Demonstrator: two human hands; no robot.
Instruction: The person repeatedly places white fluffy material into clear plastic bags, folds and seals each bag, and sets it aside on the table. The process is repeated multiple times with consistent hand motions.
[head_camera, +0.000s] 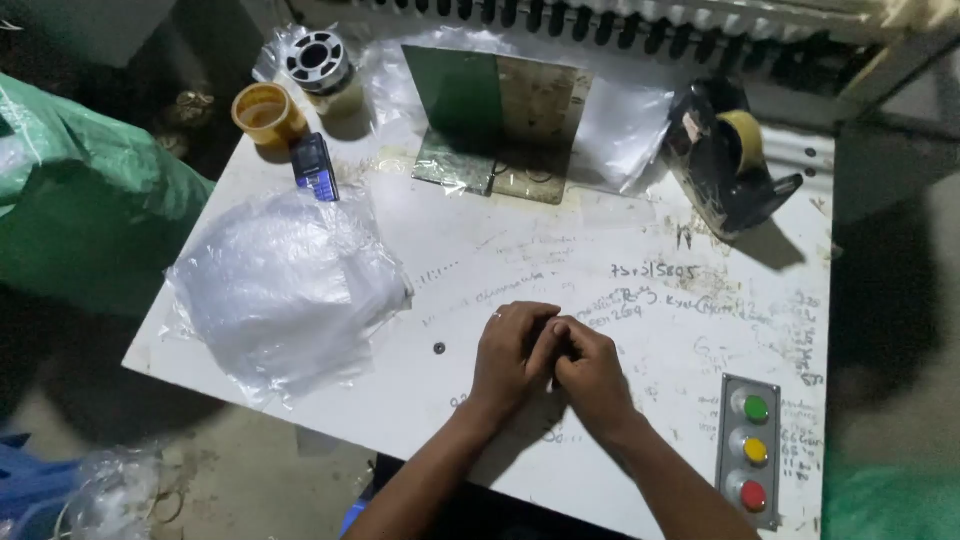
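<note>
My left hand (510, 355) and my right hand (592, 370) rest together on the white table (640, 230) near its front edge, fingers curled and touching each other. A ring shows on a finger of the left hand. Whatever lies between the fingertips is too small to make out. A small dark washer (439, 348) lies on the table just left of my left hand. A heap of clear plastic bags (285, 280) sits further left.
A button panel with green, yellow and red buttons (750, 448) is at the front right. A black tape dispenser (728, 155), a green metal bracket (495, 125), a small phone (314, 167), an orange cup (266, 113) and a spool (316, 58) stand at the back. A green sack (80, 190) lies left.
</note>
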